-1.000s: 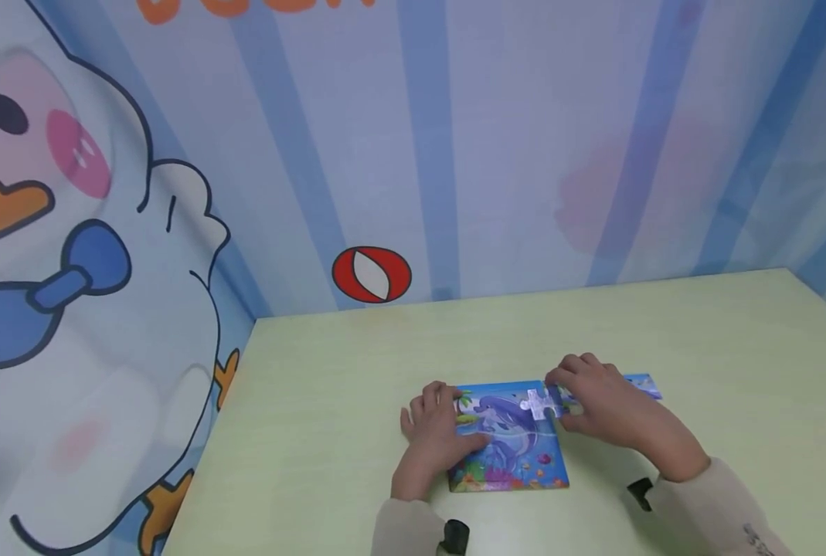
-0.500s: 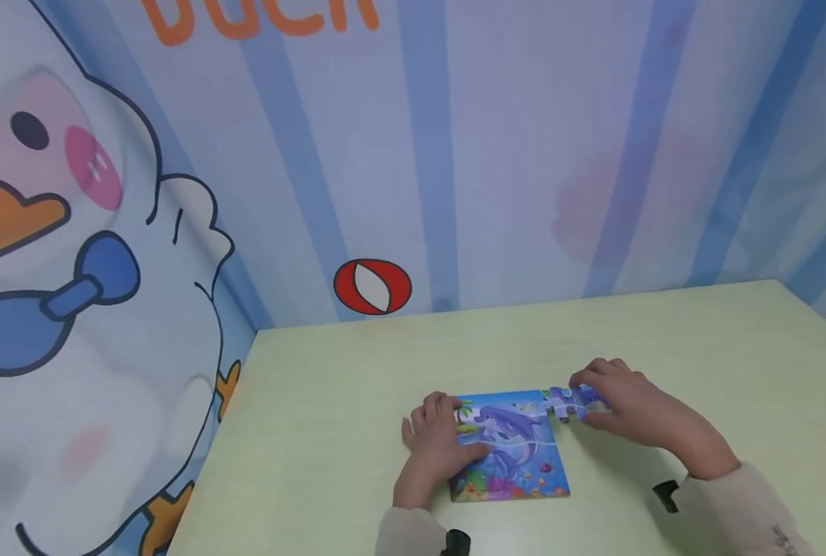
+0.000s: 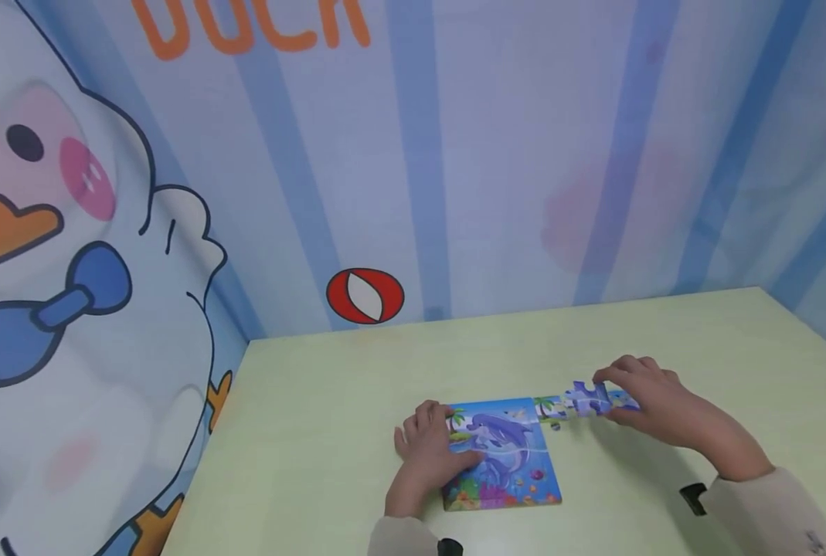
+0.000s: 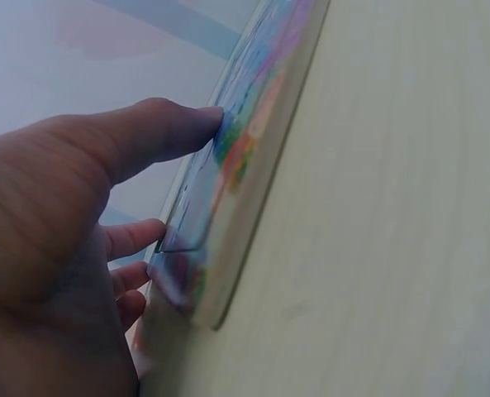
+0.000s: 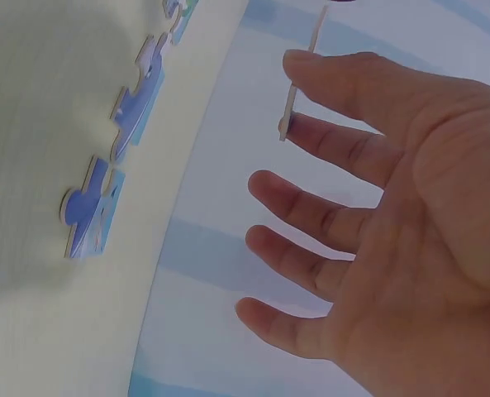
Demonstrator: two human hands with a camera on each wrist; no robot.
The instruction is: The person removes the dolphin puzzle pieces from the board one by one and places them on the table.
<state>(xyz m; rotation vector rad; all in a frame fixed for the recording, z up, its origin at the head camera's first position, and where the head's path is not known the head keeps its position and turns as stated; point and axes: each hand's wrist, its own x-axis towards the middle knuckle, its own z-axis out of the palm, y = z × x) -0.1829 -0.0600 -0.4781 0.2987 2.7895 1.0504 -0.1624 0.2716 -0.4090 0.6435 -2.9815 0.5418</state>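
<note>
On the table lies a flat square jigsaw puzzle (image 3: 501, 444) with a dolphin picture. My left hand (image 3: 426, 455) rests over its left edge, the thumb pressing on the face and the other fingertips touching near the top-left corner. Between thumb and index finger, my right hand (image 3: 670, 409) pinches a puzzle piece (image 3: 589, 399), held above the table right of the puzzle. In the right wrist view that piece (image 5: 289, 107) shows edge-on, while the other three fingers stand apart from it. A row of loose pieces (image 3: 548, 407) extends from the puzzle's upper right corner, partly hidden by the held piece.
In the right wrist view, loose pieces (image 5: 88, 211) lie in a line on the pale table (image 3: 329, 432). Behind the table hangs a striped blue backdrop (image 3: 496, 154) with a printed duck (image 3: 100, 324) at the left.
The right hand has carried the puzzle piece rightward, from over the puzzle's upper right area to above the row of loose pieces. The left hand stays on the puzzle. The head view has shifted slightly.
</note>
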